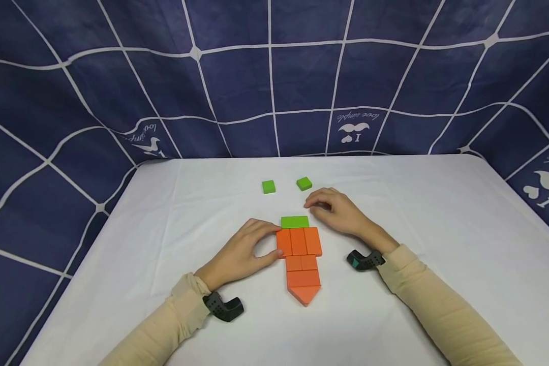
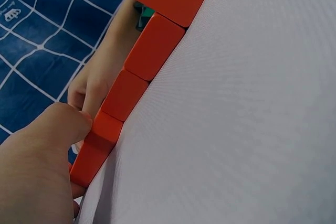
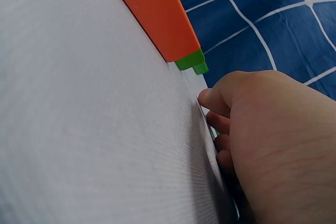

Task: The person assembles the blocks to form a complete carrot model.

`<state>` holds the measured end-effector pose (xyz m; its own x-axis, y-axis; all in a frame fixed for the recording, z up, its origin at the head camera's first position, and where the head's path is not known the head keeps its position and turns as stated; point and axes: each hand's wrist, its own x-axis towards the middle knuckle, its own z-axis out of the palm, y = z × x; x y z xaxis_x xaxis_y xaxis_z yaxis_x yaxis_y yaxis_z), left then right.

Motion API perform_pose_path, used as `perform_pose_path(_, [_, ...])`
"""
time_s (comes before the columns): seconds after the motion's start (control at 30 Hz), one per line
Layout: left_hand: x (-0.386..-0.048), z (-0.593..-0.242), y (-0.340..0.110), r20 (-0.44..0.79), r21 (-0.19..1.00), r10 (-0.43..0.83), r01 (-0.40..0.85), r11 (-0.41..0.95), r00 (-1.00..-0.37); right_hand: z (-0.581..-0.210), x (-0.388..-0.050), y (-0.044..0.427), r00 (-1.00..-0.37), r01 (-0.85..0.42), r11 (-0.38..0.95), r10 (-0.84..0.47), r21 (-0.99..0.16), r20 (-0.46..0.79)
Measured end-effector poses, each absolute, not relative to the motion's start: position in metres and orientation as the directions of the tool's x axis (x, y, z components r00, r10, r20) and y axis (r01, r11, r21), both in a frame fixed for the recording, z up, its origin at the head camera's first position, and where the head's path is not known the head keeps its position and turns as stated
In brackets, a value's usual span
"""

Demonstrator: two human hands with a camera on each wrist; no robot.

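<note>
Flat orange and green blocks lie joined in an upside-down rocket-like figure on the white cloth. My left hand [image 1: 239,255] pinches the leftmost upright orange block [image 1: 284,242] lengthwise, thumb at its near end and index finger at its far end. Two more upright orange blocks [image 1: 298,241] adjoin it. A green block [image 1: 295,222] borders their far edge. Nearer me are small orange blocks [image 1: 301,263], a wide one [image 1: 303,278] and a pointed one [image 1: 304,294]. My right hand [image 1: 338,212] rests right of the green block, fingers loosely bent, holding nothing.
Two small green blocks [image 1: 268,187] lie apart from the figure, farther back; the right one [image 1: 304,183] sits just beyond my right fingers. A white cloth [image 1: 201,193] covers the table. Behind it hangs a blue curtain [image 1: 238,81] with white lines.
</note>
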<state>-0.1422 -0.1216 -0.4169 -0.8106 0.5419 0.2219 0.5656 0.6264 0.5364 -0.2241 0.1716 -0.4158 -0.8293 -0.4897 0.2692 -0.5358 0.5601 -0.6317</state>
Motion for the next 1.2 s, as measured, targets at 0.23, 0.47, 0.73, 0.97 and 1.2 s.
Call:
perform_pose_path(0.23, [-0.1419, -0.4167, -0.1209, 0.22, 0.544, 0.548, 0.568, 0.617, -0.807, -0.4183, -0.2222, 0.1726, -0.833, -0.532, 0.564, -0.484, -0.632, 0.269])
perform_pose_path(0.47, [-0.1415, -0.4203, -0.1192, 0.221, 0.543, 0.56, 0.578, 0.61, -0.799, -0.422, -0.2195, 0.174, -0.841, -0.519, 0.576, -0.476, -0.632, 0.258])
perform_pose_path(0.73, [-0.1424, -0.42, -0.1191, 0.227, 0.533, 0.561, 0.584, 0.613, -0.796, -0.4186, -0.2198, 0.1738, -0.83, -0.538, 0.564, -0.483, -0.627, 0.277])
perform_pose_path(0.97, [-0.1419, -0.4169, -0.1211, 0.236, 0.534, 0.548, 0.578, 0.617, -0.802, -0.4151, -0.2232, 0.1719, -0.824, -0.547, 0.563, -0.494, -0.619, 0.279])
perform_pose_path(1.2, [-0.1424, -0.417, -0.1212, 0.235, 0.536, 0.55, 0.579, 0.614, -0.801, -0.4133, -0.2223, 0.1704, -0.829, -0.538, 0.556, -0.486, -0.634, 0.277])
